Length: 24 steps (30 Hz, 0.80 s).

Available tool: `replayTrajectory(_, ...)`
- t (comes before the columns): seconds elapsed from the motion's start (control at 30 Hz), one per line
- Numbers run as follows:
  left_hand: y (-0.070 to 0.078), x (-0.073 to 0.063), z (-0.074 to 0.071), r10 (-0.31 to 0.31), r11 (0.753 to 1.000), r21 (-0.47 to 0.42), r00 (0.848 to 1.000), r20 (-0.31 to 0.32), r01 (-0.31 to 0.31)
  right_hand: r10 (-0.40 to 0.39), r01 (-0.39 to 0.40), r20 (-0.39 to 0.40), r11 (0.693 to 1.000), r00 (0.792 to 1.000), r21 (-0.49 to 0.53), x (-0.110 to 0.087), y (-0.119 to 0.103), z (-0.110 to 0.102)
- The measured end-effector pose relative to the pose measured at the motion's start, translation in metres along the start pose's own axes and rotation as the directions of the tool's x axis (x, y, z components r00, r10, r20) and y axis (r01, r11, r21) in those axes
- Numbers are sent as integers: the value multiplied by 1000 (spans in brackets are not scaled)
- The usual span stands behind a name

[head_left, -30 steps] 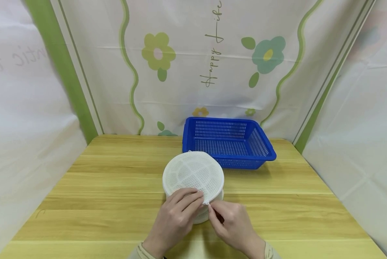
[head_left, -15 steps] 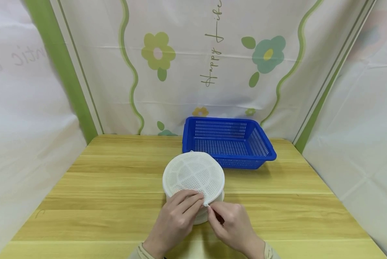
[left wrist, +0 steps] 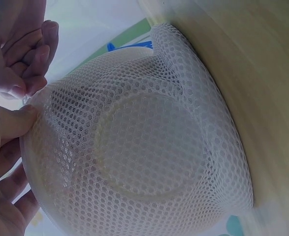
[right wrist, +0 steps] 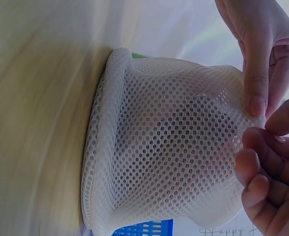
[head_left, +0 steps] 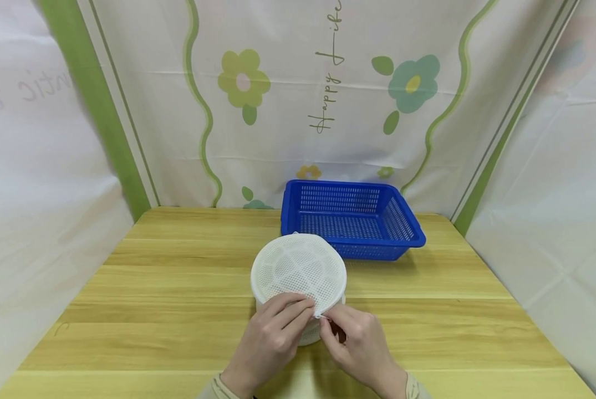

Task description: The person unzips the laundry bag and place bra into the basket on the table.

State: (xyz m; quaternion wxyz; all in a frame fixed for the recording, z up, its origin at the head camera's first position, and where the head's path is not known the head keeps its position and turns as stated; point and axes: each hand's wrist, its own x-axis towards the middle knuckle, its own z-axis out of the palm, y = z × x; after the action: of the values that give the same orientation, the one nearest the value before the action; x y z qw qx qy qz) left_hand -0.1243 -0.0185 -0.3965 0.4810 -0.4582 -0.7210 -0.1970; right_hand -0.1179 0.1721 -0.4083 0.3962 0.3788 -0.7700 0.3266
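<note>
A round white mesh laundry bag (head_left: 298, 263) stands upright on the table, its flat lid facing up. My left hand (head_left: 276, 328) grips the near edge of the lid, fingers lying on top and the thumb against the side, as the left wrist view shows. Just right of it, my right hand (head_left: 360, 344) pinches a small white zip pull (head_left: 321, 316) between thumb and forefinger at the rim. Through the mesh side of the bag (left wrist: 149, 147) a pale round shape shows in the left wrist view. The bag's contents, if any, cannot be made out.
A blue perforated plastic basket (head_left: 347, 244) stands behind the bag, slightly right, close to the back curtain (head_left: 288, 111). Bare wooden tabletop (head_left: 178, 288) spreads to both sides. Patterned fabric also hangs at left and right.
The right hand's fingertips and the zip pull have shifted only slightly at the rim. The lid has settled a touch rightward. The left hand has barely moved, and the basket is unmoved.
</note>
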Motion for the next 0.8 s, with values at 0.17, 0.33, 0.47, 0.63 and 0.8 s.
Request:
replayTrajectory(0.17,0,0,0,6,1000,2,1000,-1,-6,-16,16,-35,1000,999,-10,0,-1,1)
replayTrajectory(0.33,0,0,-1,9,1000,6,1000,-11,-9,-22,22,-46,1000,999,-8,0,0,1)
replayTrajectory(0.47,0,2,-1,7,1000,4,1000,-21,-7,-1,0,-58,1000,998,-6,-1,2,-1)
replayTrajectory(0.63,0,3,-2,4,1000,5,1000,-27,-4,14,-15,-62,1000,998,-9,-1,4,-3)
replayTrajectory(0.8,1,3,-2,-5,1000,0,1000,-24,5,-2,2,-43,1000,999,7,-1,3,-3)
